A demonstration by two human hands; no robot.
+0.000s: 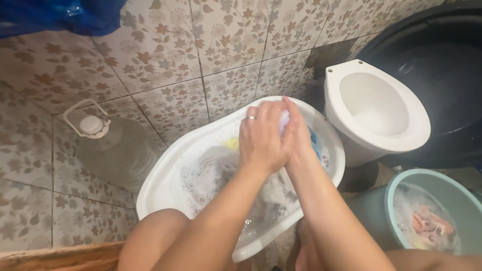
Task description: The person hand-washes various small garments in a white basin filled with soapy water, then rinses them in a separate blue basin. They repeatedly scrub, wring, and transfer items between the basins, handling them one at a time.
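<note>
1. a white oval basin of soapy water sits on the tiled floor between the person's knees, with a white toilet bowl just beside it.
2. the step in hand looks like scrubbing: a pale garment is bunched over the basin's far end.
3. the left hand is closed over the cloth; the right hand presses flat against it, fingers straight.
4. a next rub would likely call for a firm pinch and opposed strokes.
</note>
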